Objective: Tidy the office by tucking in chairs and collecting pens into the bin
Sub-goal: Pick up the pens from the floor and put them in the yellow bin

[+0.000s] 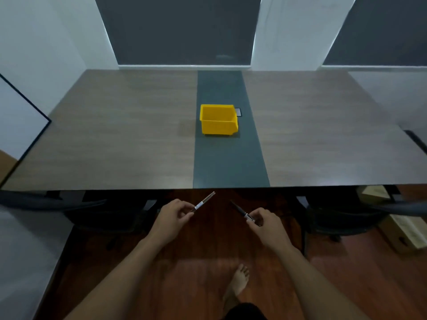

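A yellow bin (218, 120) stands on the dark centre strip of the wooden table (115, 135); its inside looks bare. Below the table's near edge, my left hand (174, 218) pinches a brown pen (205, 200) whose tip points up and right. My right hand (265, 221) grips a dark pen (241, 211) whose tip points up and left. Both pens hover over the floor, short of the table. A dark chair (106, 211) sits tucked under the table at left, and another dark chair (346, 213) at right.
A small dark socket plate (238, 111) lies just right of the bin. A whiteboard (18, 121) leans at the left. Cardboard boxes (406, 232) rest on the red-brown floor at right. My bare foot (239, 280) is on the floor below my hands.
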A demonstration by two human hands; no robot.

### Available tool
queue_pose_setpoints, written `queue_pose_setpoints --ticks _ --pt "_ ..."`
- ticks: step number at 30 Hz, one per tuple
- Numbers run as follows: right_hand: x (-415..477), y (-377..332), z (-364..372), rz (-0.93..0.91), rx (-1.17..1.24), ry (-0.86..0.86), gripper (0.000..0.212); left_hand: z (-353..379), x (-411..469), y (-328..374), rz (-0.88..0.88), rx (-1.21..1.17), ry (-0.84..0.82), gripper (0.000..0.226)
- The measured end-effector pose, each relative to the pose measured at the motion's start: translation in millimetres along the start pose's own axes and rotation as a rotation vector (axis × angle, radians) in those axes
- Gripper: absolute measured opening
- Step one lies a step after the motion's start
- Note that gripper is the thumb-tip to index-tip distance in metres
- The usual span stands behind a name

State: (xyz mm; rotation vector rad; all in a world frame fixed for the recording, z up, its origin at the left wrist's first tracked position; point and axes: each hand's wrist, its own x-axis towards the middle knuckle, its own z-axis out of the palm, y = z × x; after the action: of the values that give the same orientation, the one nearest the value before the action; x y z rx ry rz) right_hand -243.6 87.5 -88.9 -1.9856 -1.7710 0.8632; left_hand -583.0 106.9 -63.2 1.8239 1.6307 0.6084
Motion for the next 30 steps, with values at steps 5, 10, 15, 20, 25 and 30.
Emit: queue_pose_setpoints --ticks 5,10,15,20,25,30 --pt "90 -11 -31 -0.026 0.009 -0.050 0.009 2 71 3 -0.056 -0.033 0.063 0.019" --pt "172 -16 -53 -0.074 -0.001 -0.098 0.008 8 137 6 -0.090 -0.070 0.126 0.020" --pt "231 -25 -58 -0.077 -0.010 -0.139 0.009 7 190 7 -0.115 -0.096 0.121 0.025" --pt "296 -38 -55 -0.054 0.009 -0.138 0.010 -3 256 -9 -0.126 -0.117 0.102 0.027" --pt "353 -48 -58 -0.039 0.011 -0.077 0.009 -22 330 -28 -0.117 -0.150 0.071 0.021" --pt "414 -68 -78 0.039 -0.009 0.033 0.010 -40 415 -47 -0.079 -0.126 0.039 0.015"
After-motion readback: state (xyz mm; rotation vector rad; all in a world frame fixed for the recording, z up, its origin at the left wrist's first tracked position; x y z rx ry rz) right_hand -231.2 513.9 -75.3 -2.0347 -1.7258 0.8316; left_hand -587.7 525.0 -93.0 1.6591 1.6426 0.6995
